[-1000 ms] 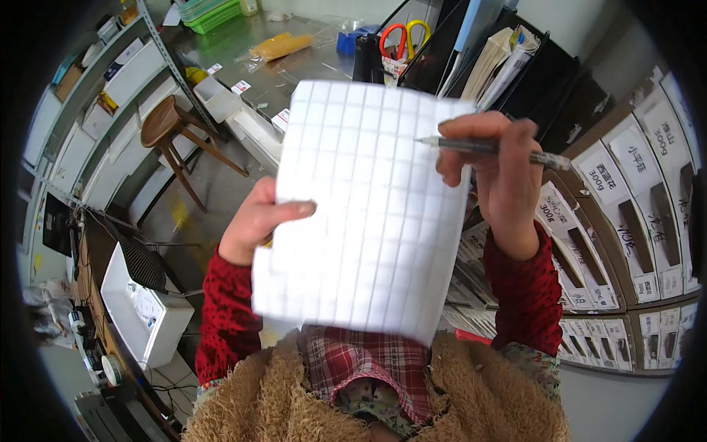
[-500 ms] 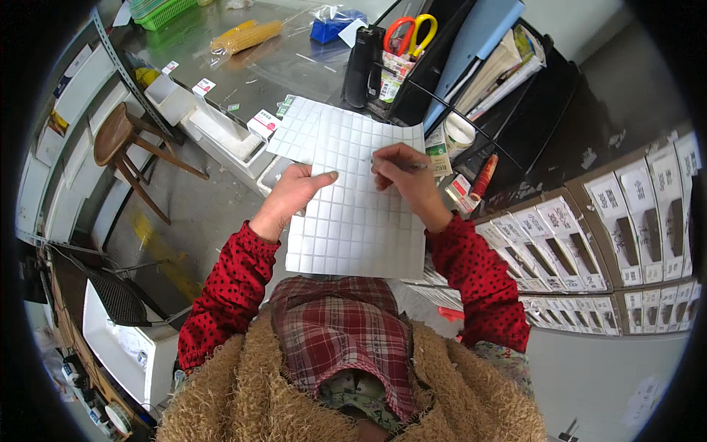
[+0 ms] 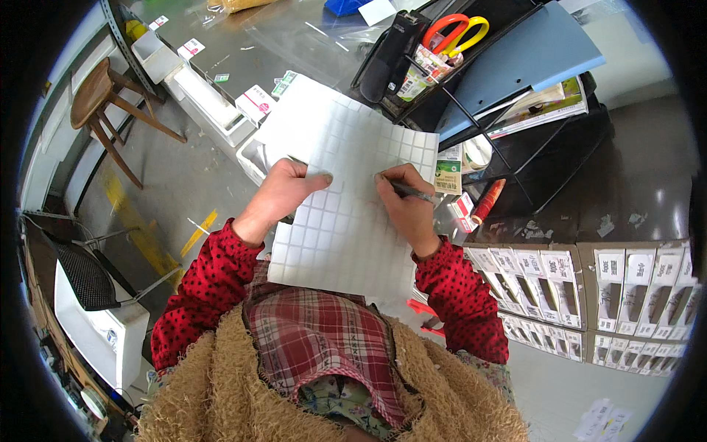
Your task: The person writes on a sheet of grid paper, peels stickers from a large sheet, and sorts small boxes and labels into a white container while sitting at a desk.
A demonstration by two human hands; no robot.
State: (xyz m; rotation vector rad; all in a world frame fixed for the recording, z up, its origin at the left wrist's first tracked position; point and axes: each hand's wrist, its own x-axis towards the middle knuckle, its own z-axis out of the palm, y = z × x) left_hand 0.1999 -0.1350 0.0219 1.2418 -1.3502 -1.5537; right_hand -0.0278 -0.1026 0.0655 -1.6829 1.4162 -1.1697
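In front of my body I hold white sheets of blank labels (image 3: 331,243), marked off in a grid of small rectangles. My left hand (image 3: 278,193) is closed on their left edge, thumb on top and fingers hidden beneath. Another sheet (image 3: 294,110) sticks out from under the upper left. My right hand (image 3: 407,210) is over the right half of the labels, its fingers pinching a dark pen (image 3: 414,192). The pen's tip is hidden by the fingers, so I cannot tell whether it touches the paper.
Beyond the sheets stands a black desk organizer (image 3: 398,66) with scissors (image 3: 460,37) and a blue folder (image 3: 523,70). Filled cartons (image 3: 526,283) line the right. A small red-and-white box (image 3: 255,104) lies ahead left; a wooden stool (image 3: 96,92) stands at far left.
The view has shifted, and the sheets now lie tilted with glare across them. My right hand has turned so the pen shows more plainly. My left hand keeps its grip.
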